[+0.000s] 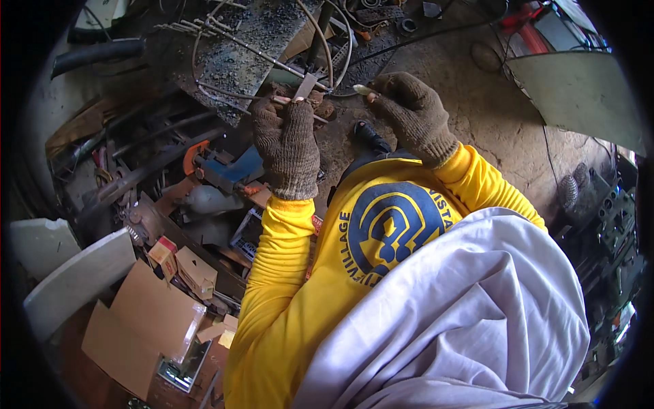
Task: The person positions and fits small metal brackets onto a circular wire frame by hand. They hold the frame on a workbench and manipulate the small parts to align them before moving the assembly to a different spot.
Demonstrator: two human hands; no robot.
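Brown knit gloves cover both hands, with some fingertips showing bare. My left hand (287, 140) is closed, pinching a small flat grey-brown strip (305, 86) that points up and away from me. To the right, my right hand (414, 117) is closed with a short pale piece (362, 89) between thumb and fingers; its kind is not clear. The two hands are apart, raised in front of my yellow shirt. Just beyond them lie thin metal rods (248, 49) and looped cables (349, 51) at the edge of a speckled metal tabletop (262, 24).
On the left, a cluttered bench holds a blue and orange tool (231, 165), small boxes (197, 271) and metal bars. Opened cardboard (146, 320) lies lower left beside curved pale panels (82, 279). Another pale panel (579, 95) stands right, near dark metal parts (616, 225). A cable crosses the floor.
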